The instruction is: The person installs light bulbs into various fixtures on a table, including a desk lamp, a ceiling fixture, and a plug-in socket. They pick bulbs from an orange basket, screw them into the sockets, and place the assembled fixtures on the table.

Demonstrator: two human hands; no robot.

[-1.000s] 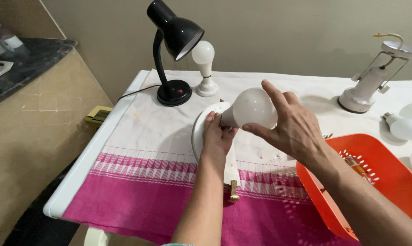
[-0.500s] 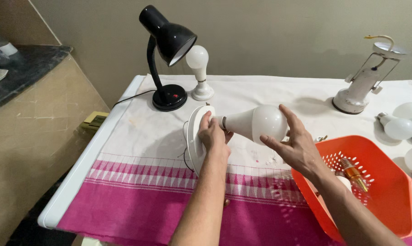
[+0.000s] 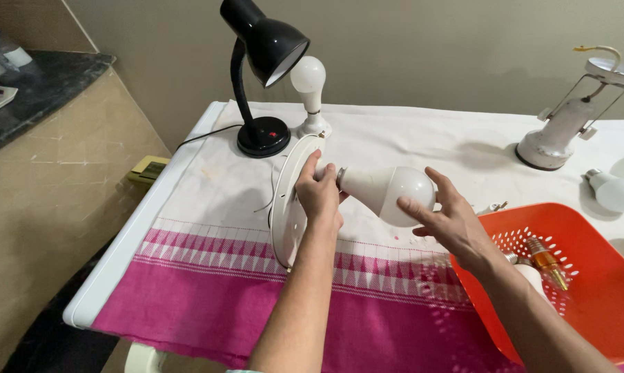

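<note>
- The left hand (image 3: 320,195) gripped a round white plastic lamp base (image 3: 288,202), tilted on edge above the pink-and-white tablecloth (image 3: 208,290).
- The right hand (image 3: 450,221) cupped a white frosted bulb (image 3: 388,193), fingers spread, its neck at the base.

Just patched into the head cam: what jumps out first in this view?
At centre, the left hand steadies a round white holder plate set on edge, while the right hand cups a large white bulb whose base points into it. A black desk lamp stands at the back of the table, a second white bulb upright beside it. An orange basket with smaller bulbs sits at the right, on the white and pink cloth.
</note>
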